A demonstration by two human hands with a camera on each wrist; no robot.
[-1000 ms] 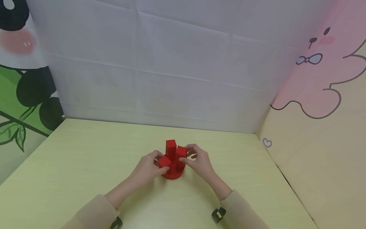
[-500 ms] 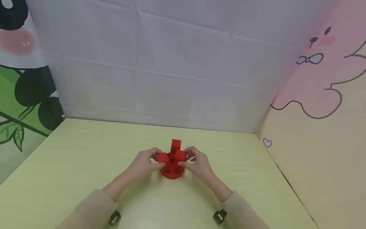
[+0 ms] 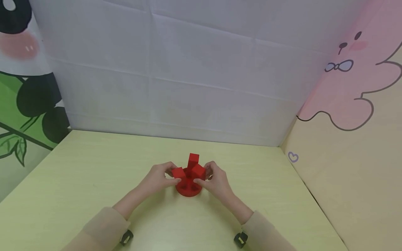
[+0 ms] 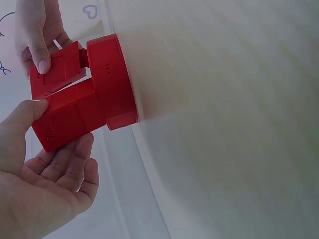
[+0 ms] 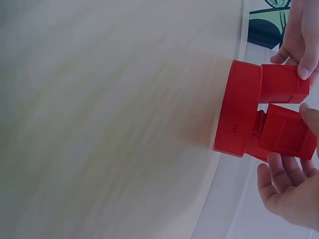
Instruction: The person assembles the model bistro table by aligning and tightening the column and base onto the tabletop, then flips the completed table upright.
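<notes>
A round red base stands on the table with three red blocks upright on it. My left hand pinches the left block between thumb and fingers. This block meets the base closely in the left wrist view. On the other side, my right hand pinches the right block. In the right wrist view a narrow neck shows between that block and the base. Behind them rises the back block, touched by neither hand.
The pale yellow table runs back to a white cloth wall. Printed panels flank it, one with a pink cartoon animal at right. Dark wrist devices, such as the right one, hang below the sleeves.
Since one second ago the back block has shifted right, and the left block has moved slightly left and back with my left hand. Over the last half second almost nothing has moved.
</notes>
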